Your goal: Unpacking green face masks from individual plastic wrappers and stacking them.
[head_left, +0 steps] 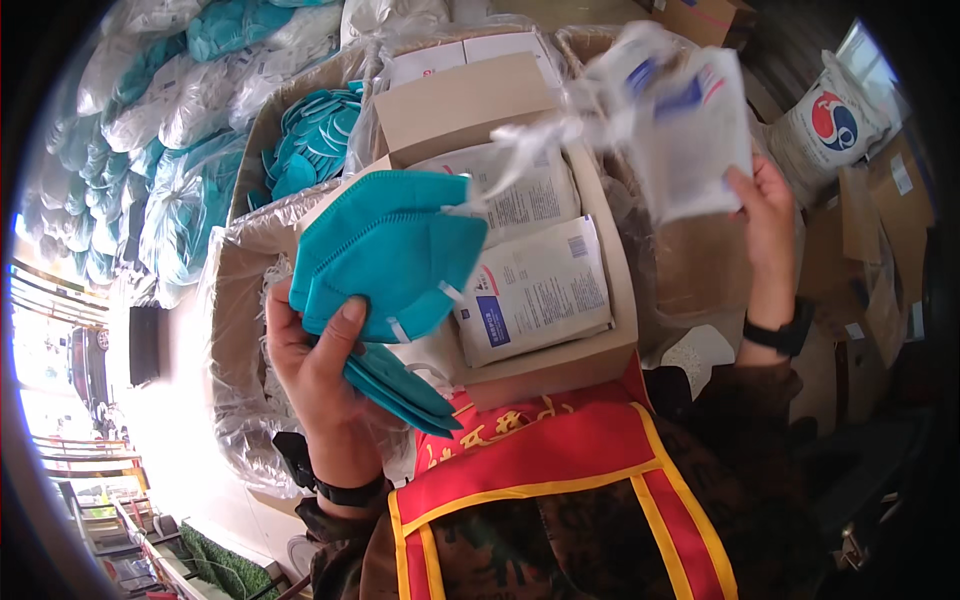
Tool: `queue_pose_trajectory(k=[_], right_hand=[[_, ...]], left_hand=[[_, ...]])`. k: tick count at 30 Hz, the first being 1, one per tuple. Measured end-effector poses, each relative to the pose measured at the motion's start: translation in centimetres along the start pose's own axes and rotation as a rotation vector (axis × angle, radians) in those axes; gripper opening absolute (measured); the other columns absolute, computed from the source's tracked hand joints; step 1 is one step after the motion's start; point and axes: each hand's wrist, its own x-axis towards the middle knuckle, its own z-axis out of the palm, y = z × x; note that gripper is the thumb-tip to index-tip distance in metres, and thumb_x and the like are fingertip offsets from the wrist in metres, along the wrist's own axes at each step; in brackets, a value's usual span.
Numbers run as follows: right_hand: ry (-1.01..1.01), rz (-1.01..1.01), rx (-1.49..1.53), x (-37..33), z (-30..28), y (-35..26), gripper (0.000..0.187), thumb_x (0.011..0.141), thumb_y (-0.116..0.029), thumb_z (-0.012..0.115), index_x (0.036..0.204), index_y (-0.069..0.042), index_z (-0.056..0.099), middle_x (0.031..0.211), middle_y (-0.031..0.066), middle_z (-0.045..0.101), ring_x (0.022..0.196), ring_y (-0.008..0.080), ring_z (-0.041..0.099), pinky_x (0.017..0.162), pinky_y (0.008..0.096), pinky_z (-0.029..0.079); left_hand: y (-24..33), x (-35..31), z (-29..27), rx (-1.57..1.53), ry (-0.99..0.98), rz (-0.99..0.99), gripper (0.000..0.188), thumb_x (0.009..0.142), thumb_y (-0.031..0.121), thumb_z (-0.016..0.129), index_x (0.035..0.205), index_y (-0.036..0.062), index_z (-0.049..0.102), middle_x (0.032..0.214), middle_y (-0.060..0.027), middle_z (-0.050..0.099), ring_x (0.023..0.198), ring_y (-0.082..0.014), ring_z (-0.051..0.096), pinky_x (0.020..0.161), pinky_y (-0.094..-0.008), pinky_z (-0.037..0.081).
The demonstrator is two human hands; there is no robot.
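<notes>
My left hand (pixel 320 360) grips a small stack of teal folding face masks (pixel 390 265), thumb on top, with white ear straps showing. Out at the right, my right hand (pixel 768 210) pinches a white printed pouch (pixel 690 150) by its lower corner. Motion smears the pouch, and a second blurred pouch seems to lie behind it. Between my hands stands an open cardboard carton (pixel 605 290) with white printed pouches (pixel 540 290) lying in two rows. A blurred white strap trails in the air above the carton.
A plastic-lined box of teal mask pieces (pixel 315 135) stands at the far left. Beyond it pile clear bags of masks (pixel 185 215). A lined box (pixel 700 270) is under my right hand. A white sack (pixel 830 115) and cardboard boxes (pixel 895 200) sit at the right.
</notes>
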Motion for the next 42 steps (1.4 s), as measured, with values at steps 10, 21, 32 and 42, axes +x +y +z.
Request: queue_pose_trajectory(k=[10, 21, 32, 42], right_hand=[[-0.046, -0.262, -0.322, 6.1, 1.3, 1.1, 0.045, 0.094, -0.02, 0.06, 0.133, 0.001, 0.05, 0.118, 0.0099, 0.063, 0.111, 0.018, 0.057, 0.099, 0.03, 0.042], [-0.638, -0.648, -0.206, -4.9, 16.0, -9.4, 0.024, 0.071, 0.001, 0.076, 0.091, -0.002, 0.063, 0.084, 0.0108, 0.059, 0.077, 0.0277, 0.059, 0.067, 0.0339, 0.048], [-0.745, -0.68, -0.008, -4.5, 15.0, -11.4, 0.019, 0.07, -0.002, 0.079, 0.086, -0.006, 0.072, 0.111, 0.0121, 0.06, 0.103, 0.0217, 0.058, 0.085, 0.0313, 0.044], [-0.443, -0.848, -0.387, -6.8, 16.4, -12.9, 0.015, 0.074, 0.0, 0.066, 0.079, -0.002, 0.053, 0.079, 0.0109, 0.053, 0.068, 0.0278, 0.056, 0.06, 0.0352, 0.049]], left_hand=[[-1.1, -0.1, 2.4, -0.057, -0.028, -0.073, 0.03, 0.079, -0.001, 0.074, 0.1, 0.0058, 0.054, 0.077, 0.0015, 0.06, 0.058, -0.0033, 0.05, 0.051, -0.0165, 0.039], [-0.6, -0.9, 3.5, 0.005, -0.163, -0.106, 0.023, 0.089, 0.017, 0.068, 0.103, 0.0054, 0.056, 0.074, 0.0021, 0.057, 0.056, -0.0039, 0.049, 0.049, -0.0167, 0.038], [-1.2, 0.1, 1.0, -0.238, -0.186, -0.123, 0.015, 0.095, 0.018, 0.062, 0.099, 0.0037, 0.06, 0.07, -0.0019, 0.058, 0.054, -0.0059, 0.051, 0.048, -0.0184, 0.043], [-1.5, 1.4, -0.3, -0.412, 0.03, -0.204, 0.039, 0.1, 0.033, 0.051, 0.117, -0.0016, 0.058, 0.102, -0.0118, 0.066, 0.079, -0.0126, 0.065, 0.058, -0.0222, 0.051]])
